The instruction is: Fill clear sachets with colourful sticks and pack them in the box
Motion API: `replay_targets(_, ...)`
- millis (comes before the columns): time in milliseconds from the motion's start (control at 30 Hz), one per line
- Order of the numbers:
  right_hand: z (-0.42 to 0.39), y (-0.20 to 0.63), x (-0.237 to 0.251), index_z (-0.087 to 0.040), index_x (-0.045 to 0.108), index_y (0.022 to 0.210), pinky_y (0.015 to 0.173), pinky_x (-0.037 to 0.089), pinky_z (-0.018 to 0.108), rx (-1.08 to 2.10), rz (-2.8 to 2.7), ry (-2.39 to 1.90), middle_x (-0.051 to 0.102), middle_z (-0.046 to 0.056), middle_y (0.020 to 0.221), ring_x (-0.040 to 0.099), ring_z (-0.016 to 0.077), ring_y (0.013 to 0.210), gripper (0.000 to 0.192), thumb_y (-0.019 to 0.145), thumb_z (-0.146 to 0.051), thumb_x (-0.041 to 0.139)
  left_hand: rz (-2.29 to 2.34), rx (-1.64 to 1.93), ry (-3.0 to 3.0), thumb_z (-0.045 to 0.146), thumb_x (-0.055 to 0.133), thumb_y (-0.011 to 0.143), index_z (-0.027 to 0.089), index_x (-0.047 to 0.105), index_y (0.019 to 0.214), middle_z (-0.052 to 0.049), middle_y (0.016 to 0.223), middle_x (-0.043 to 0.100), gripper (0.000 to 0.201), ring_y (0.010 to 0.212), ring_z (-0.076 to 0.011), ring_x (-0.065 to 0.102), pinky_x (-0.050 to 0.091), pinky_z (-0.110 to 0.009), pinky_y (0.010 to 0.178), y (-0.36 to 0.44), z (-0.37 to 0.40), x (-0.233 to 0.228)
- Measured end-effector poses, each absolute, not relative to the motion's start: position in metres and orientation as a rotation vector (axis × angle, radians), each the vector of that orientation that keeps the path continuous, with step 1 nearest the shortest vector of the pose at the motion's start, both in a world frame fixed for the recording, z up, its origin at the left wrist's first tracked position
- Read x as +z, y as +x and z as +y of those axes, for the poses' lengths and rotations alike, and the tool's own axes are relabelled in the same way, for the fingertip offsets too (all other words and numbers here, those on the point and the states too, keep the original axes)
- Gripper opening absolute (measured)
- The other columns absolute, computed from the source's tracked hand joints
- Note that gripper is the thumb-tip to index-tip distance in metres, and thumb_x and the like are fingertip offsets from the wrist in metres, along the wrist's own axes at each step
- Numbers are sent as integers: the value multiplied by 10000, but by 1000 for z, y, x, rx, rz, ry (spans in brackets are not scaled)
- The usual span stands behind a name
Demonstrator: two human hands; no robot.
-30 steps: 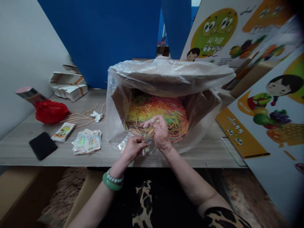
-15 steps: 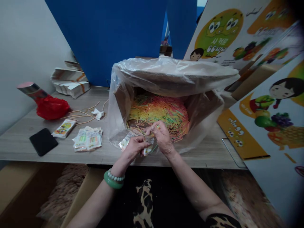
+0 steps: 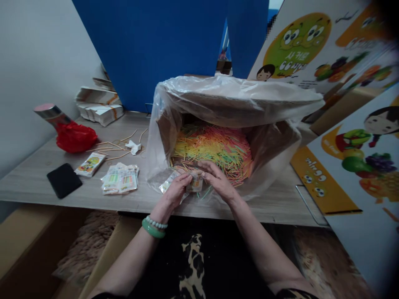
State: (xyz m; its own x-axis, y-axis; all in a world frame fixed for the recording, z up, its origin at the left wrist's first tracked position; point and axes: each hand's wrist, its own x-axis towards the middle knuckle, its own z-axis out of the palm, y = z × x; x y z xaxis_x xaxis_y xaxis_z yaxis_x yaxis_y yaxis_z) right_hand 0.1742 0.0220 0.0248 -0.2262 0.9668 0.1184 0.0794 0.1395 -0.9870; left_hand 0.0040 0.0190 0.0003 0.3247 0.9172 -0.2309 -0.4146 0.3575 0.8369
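Note:
My left hand (image 3: 177,189) pinches a small clear plastic packet (image 3: 195,184) between thumb and fingers, at the table's front edge. Just right of the packet, my right hand (image 3: 218,179) has its fingers stretched and apart, the thumb close to the packet's edge; whether they touch I cannot tell. Behind both hands, thin coloured sticks (image 3: 215,145) in yellow, pink, orange and green lie heaped inside a tipped carton lined with a clear plastic bag (image 3: 277,145). Another printed packet (image 3: 166,185) lies partly hidden beside my left hand.
Filled packets (image 3: 121,179) lie in a pile at the left, near a black flat pad (image 3: 64,181) and a printed pack (image 3: 90,164). Farther back are a red plastic bag (image 3: 76,138) and stacked white cartons (image 3: 99,110). Printed boxes (image 3: 330,182) stand at the right.
My right fingers, pinched together at the packet before, have spread apart. The packet now lies flatter in my left hand. The whole view has shifted slightly, with things appearing farther right.

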Motion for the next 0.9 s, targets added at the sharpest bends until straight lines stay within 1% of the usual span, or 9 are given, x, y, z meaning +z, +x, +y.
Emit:
replay_targets(100,20,174,11,-211,637,903,824,454,326,1182,-1500,-1266,662,25,908,585,188,864,184,758,-318,599,783,988,774,395,822,689,140,764,922,-80,890,737,350,790,-179,648,496,-301,777,2,18,1)
replay_targets(200,16,162,3,-205,553,667,680,399,276,1082,-1507,-1392,553,-13,680,486,155,683,113,732,-291,585,804,994,833,383,826,689,140,769,891,-71,879,735,320,774,-165,641,496,-295,783,3,14,3)
replay_targets(333,11,147,2,-205,497,591,634,338,258,1051,-1580,-1317,509,-17,640,445,144,655,214,748,-314,592,988,1103,872,382,866,604,144,768,751,-37,759,704,296,684,-132,595,468,-246,662,-7,11,11)
replay_targets(433,11,155,-1,-207,563,655,660,370,261,1149,-1572,-1278,569,-17,670,495,150,672,124,751,-284,546,1086,1098,903,364,874,549,147,745,665,-27,689,671,278,625,-124,556,432,-240,594,-28,13,17)
replay_targets(500,12,168,-6,-212,595,705,685,381,270,1065,-1583,-1361,605,-13,708,526,161,700,82,730,-236,521,1171,1072,903,351,871,517,150,717,621,-22,642,648,273,579,-123,532,408,-245,561,-43,18,15)
replay_targets(567,13,181,-11,-220,614,737,696,374,280,929,-1642,-1488,629,-3,739,543,174,718,116,726,-197,501,1301,1055,975,367,827,578,156,700,618,-28,622,636,249,558,-134,525,393,-257,551,-55,24,7)
replay_targets(700,13,185,-13,-232,625,740,698,359,290,782,-1809,-1584,640,23,763,549,195,744,170,772,-167,471,1788,978,1582,286,606,818,162,752,792,-114,795,697,193,754,-238,623,430,-334,694,-68,35,-15)
replay_targets(800,10,169,-12,-232,592,695,668,338,292,724,-1944,-1610,608,37,725,516,194,716,194,828,-183,460,2046,863,1837,230,510,876,143,747,1063,-186,966,714,314,935,-318,628,420,-410,820,-78,40,-24)
replay_targets(900,6,149,-13,-228,558,672,688,352,307,676,-2054,-1630,591,58,744,510,207,742,191,857,-235,510,2135,880,1831,249,499,886,119,690,1210,-185,1014,727,397,921,-299,642,439,-394,829,-89,43,-25)
